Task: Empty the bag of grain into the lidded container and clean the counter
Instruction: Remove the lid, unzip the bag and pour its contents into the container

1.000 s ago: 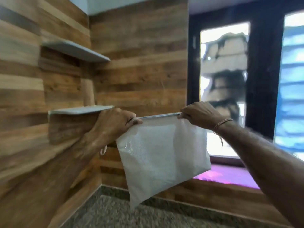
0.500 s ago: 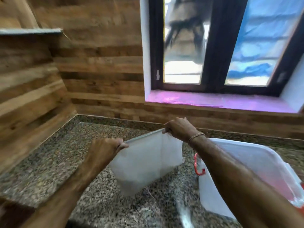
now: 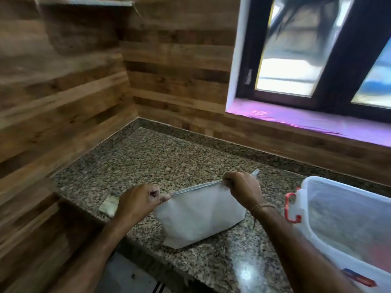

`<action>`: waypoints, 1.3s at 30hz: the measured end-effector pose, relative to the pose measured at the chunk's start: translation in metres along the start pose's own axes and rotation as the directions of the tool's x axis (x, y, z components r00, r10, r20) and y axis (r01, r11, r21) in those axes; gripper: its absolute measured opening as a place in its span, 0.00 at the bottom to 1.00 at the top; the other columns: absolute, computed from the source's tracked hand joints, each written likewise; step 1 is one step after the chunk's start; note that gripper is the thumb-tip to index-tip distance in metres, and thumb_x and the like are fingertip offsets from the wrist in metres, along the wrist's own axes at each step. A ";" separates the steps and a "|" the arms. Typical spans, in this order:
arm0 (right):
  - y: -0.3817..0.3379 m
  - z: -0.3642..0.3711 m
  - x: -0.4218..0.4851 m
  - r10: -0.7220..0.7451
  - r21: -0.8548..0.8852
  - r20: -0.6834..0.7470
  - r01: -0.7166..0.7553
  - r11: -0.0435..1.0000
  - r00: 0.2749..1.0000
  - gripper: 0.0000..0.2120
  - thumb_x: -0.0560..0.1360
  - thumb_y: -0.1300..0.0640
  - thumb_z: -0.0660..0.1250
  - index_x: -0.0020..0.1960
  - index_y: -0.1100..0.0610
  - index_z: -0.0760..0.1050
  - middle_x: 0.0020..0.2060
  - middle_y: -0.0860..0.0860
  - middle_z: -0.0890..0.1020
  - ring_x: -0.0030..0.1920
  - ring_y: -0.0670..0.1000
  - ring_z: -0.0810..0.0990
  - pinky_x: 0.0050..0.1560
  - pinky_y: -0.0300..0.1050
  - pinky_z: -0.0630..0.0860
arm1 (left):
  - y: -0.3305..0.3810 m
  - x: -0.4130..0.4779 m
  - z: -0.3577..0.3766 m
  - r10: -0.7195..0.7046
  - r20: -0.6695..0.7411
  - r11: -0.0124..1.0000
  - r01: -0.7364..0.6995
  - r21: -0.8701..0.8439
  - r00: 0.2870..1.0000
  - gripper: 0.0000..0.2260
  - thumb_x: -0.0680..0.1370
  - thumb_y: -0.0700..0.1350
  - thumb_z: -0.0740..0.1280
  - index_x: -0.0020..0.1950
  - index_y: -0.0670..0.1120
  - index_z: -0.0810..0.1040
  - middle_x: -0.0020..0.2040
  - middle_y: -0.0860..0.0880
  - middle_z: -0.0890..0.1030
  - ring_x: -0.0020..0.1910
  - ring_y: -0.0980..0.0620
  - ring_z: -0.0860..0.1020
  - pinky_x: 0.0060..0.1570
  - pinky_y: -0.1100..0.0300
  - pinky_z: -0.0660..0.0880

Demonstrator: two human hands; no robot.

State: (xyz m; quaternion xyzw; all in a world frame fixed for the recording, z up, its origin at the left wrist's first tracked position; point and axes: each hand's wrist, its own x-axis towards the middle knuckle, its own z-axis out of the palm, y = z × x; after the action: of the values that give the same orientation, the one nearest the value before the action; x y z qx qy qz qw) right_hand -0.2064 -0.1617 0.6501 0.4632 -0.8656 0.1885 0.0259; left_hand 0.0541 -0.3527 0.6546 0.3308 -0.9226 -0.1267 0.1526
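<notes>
A flat, limp white bag point(image 3: 198, 216) hangs by its top edge, its lower part folding onto the speckled granite counter point(image 3: 148, 161). My left hand point(image 3: 137, 203) pinches the bag's top left corner. My right hand point(image 3: 243, 188) grips the top right corner. To the right stands a clear plastic container point(image 3: 338, 218) with a red latch point(image 3: 291, 208); something dark shows through its wall, too blurred to identify.
A small pale cloth or scrap point(image 3: 109, 205) lies on the counter just left of my left hand. Wood-panelled walls close the corner at left and back. A window with a purple-lit sill point(image 3: 317, 121) is behind the container. The counter's front edge runs below the bag.
The bag, held high in front of the wall a second ago, has come down until its bottom lies on the counter. Both hands keep their hold on its top corners.
</notes>
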 end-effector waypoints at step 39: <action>-0.061 0.034 -0.012 0.538 0.737 0.028 -0.381 0.558 0.842 0.15 0.72 0.52 0.77 0.34 0.61 0.80 0.35 0.52 0.80 0.35 0.46 0.75 0.38 0.39 0.70 | 0.006 -0.015 -0.005 0.187 0.118 0.978 -0.173 -0.118 0.975 0.14 0.74 0.66 0.67 0.54 0.59 0.77 0.48 0.61 0.81 0.43 0.60 0.79 0.43 0.59 0.76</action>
State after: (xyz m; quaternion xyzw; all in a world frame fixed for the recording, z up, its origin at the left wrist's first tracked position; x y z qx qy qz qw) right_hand -0.1459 -0.1943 0.6347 0.1705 -0.8043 0.5564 -0.1203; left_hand 0.0634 -0.3392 0.6587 0.2282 -0.9486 -0.1826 0.1212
